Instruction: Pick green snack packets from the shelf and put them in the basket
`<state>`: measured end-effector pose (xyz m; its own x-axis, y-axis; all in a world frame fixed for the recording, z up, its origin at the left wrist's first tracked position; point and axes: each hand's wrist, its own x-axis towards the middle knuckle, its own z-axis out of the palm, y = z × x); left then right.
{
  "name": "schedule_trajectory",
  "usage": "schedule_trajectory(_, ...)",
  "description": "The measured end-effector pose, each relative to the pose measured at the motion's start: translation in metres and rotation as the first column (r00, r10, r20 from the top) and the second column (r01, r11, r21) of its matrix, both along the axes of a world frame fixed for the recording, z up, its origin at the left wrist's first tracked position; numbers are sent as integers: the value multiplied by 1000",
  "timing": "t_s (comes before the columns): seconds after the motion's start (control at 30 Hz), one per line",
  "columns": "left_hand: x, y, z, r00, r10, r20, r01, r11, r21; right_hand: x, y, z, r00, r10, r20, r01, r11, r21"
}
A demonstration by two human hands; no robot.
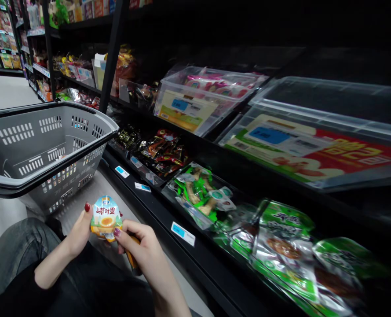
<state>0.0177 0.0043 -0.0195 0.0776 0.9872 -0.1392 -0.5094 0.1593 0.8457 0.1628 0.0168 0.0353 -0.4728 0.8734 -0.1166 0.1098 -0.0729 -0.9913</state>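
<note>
Low in front of my lap I hold a small packaged tea egg (106, 216), its label light blue above and orange below. My left hand (78, 233) grips its left side, thumb along the edge. On the lower right corner, the thumb of my right hand (139, 242) presses the pack, with the fingers curled behind. A dark object with an orange-brown edge (133, 257) shows under my right palm; most of it is hidden, and I cannot tell what it is. Just beyond my left hand stands a grey shopping basket (73, 176) with a black rim.
To the right runs a black store shelf (149, 207) with price tags on its edge. Its lower level holds green snack packs (281, 246) and trays of wrapped snacks (169, 149). Clear plastic bins (185, 110) sit above. A black upright post (114, 53) rises beyond the basket.
</note>
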Motion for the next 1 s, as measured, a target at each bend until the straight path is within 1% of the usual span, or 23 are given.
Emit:
schedule_trajectory(0.07,0,0,-3,999,-24,-30,25,998,52,2,2,-1,999,-26,22,26,1000,-16)
schedule_trajectory(0.13,1,0,-4,996,-78,-42,81,993,88,3,4,-3,999,-39,20,39,998,-42)
schedule_trajectory(0.2,2,0,-4,989,-147,-17,148,985,91,5,5,-5,999,-30,-17,29,998,-63)
schedule_trajectory(0.27,3,-1,-1,983,-184,24,181,980,85,6,6,-6,999,-18,-49,14,998,-69)
schedule_trajectory(0.43,5,-1,3,986,-158,59,152,984,97,8,6,-6,999,-30,-19,29,999,-41)
schedule_trajectory(0.73,5,-1,0,986,-158,47,154,985,83,8,6,-5,1000,-5,-2,5,1000,-30)
schedule_trajectory(1.0,6,-1,2,977,-197,86,189,978,90,8,6,-6,1000,-3,2,3,999,-31)
